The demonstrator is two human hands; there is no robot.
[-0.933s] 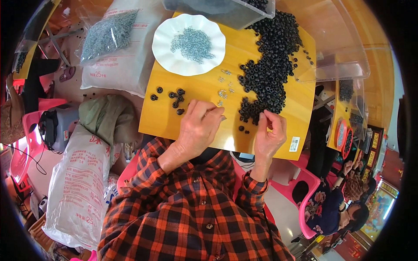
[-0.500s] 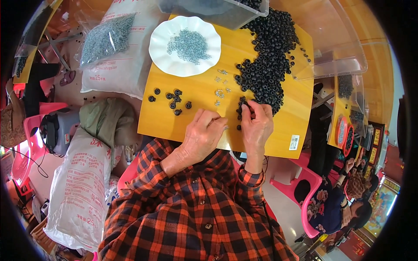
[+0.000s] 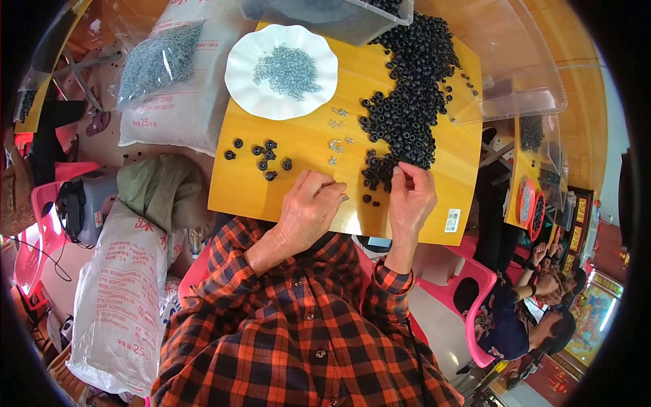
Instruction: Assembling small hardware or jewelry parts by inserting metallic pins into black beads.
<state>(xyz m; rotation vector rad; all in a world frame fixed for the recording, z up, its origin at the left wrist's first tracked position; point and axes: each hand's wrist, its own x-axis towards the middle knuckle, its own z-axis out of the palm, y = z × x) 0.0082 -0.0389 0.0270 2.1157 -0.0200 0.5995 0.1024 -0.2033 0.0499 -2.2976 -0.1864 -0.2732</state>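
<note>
My left hand [image 3: 310, 207] is closed in a pinch above the table's near edge; whatever its fingertips may hold is hidden. My right hand [image 3: 413, 197] has thumb and forefinger pressed together at the near edge of a pile of black ring-shaped parts [image 3: 407, 112], and I cannot make out what is between them. Two loose black pieces [image 3: 371, 200] lie between the hands. Small clear pieces [image 3: 336, 145] sit in little clusters beyond my left hand. To their left is a scattered group of assembled-looking black pieces [image 3: 269, 155].
A white scalloped plate [image 3: 237, 81] of pale blue-grey beads stands on the yellow table [image 3: 305, 139]. Behind it is a clear plastic bin [image 3: 325, 20]. White sacks [image 3: 115, 298] stand at left, one topped by a bag of beads [image 3: 163, 64]. People sit at right near a pink chair [image 3: 478, 305].
My right hand has shifted right and turned slightly at the pile's near edge, where the black pieces have moved. My left hand keeps its pinch. The whole view has shifted slightly.
</note>
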